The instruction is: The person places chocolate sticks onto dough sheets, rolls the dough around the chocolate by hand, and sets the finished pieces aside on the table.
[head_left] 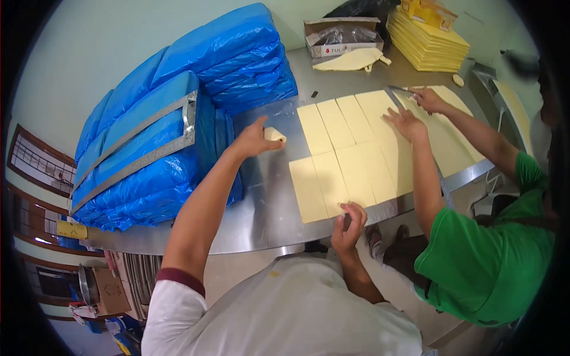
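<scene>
My left hand (252, 140) is closed around a small roll of pale yellow dough (274, 136) just above the metal table, left of the dough sheet. At the table's front edge, my right hand (349, 228) has its fingers curved and thumb apart, with fingertips by the lower edge of the sheet. The flat dough sheet (326, 178) is cut into several rectangles in two rows. A co-worker's hands (409, 123) are over its right part, one pressing near a long metal ruler (437, 163), the other gripping a blade (399, 89).
Stacks in blue plastic (148, 118) fill the left of the metal table (261, 219), with a metal frame (160, 144) over them. At the back are a carton (344, 38), dough scraps (350, 60) and stacked yellow sheets (424, 41). A person in green (493, 255) stands close at right.
</scene>
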{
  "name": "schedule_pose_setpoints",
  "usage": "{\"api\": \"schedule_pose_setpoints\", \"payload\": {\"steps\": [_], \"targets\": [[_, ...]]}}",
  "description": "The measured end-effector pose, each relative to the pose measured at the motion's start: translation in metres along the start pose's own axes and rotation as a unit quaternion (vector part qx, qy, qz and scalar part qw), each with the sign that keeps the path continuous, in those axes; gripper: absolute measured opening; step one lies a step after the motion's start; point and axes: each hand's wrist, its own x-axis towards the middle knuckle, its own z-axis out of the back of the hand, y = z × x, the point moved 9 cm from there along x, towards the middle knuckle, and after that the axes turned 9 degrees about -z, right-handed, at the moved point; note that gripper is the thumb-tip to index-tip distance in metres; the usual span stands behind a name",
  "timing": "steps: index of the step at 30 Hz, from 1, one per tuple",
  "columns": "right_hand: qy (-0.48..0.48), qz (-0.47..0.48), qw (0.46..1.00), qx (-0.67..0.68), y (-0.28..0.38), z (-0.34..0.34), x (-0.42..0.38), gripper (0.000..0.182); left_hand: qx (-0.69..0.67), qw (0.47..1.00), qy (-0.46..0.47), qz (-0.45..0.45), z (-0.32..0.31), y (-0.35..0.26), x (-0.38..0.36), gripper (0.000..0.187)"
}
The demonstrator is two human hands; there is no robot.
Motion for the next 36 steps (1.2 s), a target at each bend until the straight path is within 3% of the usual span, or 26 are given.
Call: {"api": "schedule_pose_setpoints", "payload": {"steps": [4, 11, 14, 17, 20, 22, 23, 24, 25, 26, 27, 28, 30, 32, 36], "targets": [[0.005, 0.008, 0.999, -0.033, -0.009, -0.003, -0.009, 0.034, 0.184, 0.981, -0.025, -0.056, -0.006, 0.035, 0.063, 0.124], [0.022, 0.029, 0.998, -0.051, -0.006, -0.009, -0.01, 0.032, 0.24, 0.968, 0.042, -0.064, 0.017, 0.086, 0.112, 0.126], [0.031, 0.03, 0.997, -0.056, -0.004, -0.008, -0.01, 0.03, 0.163, 0.978, 0.124, -0.028, 0.015, 0.089, 0.103, 0.129], [0.031, 0.03, 0.997, -0.059, 0.0, -0.01, -0.008, 0.029, 0.213, 0.973, 0.078, -0.051, 0.005, 0.117, 0.111, 0.124], [0.036, 0.038, 0.997, -0.061, -0.002, -0.008, -0.007, 0.028, 0.261, 0.965, 0.032, -0.013, 0.017, 0.08, 0.092, 0.116], [0.042, 0.038, 0.997, -0.052, 0.002, -0.008, -0.004, 0.029, 0.188, 0.975, -0.118, 0.007, 0.025, 0.063, 0.083, 0.099], [0.043, 0.038, 0.997, -0.045, 0.005, -0.008, -0.001, 0.029, 0.1, 0.966, -0.237, -0.006, 0.017, 0.057, 0.079, 0.092], [0.038, 0.037, 0.998, -0.038, 0.004, -0.006, 0.001, 0.03, 0.013, 0.935, -0.353, -0.017, -0.003, 0.056, 0.07, 0.084], [0.037, 0.034, 0.998, -0.03, 0.007, -0.006, 0.003, 0.031, -0.058, 0.899, -0.423, -0.094, -0.026, 0.035, 0.051, 0.073], [0.036, 0.031, 0.999, -0.022, 0.009, -0.006, 0.006, 0.031, -0.094, 0.915, -0.374, -0.119, -0.041, 0.002, 0.022, 0.071], [0.037, 0.025, 0.999, -0.016, 0.013, -0.006, 0.011, 0.031, -0.099, 0.911, -0.343, -0.209, -0.06, -0.027, -0.014, 0.07], [0.035, 0.018, 0.999, -0.012, 0.018, -0.006, 0.017, 0.032, -0.124, 0.91, -0.269, -0.291, -0.066, -0.057, -0.059, 0.07], [0.069, 0.031, 0.997, -0.001, 0.034, -0.016, 0.031, 0.03, -0.084, 0.924, -0.095, -0.361, -0.079, -0.076, -0.141, 0.064], [0.136, 0.008, 0.991, 0.016, 0.045, -0.034, 0.04, 0.028, -0.074, 0.946, -0.075, -0.305, -0.077, -0.038, -0.209, 0.055], [0.253, 0.068, 0.964, -0.037, 0.065, -0.084, 0.054, 0.03, -0.09, 0.964, -0.222, -0.112, -0.03, 0.078, -0.324, 0.04]]}}
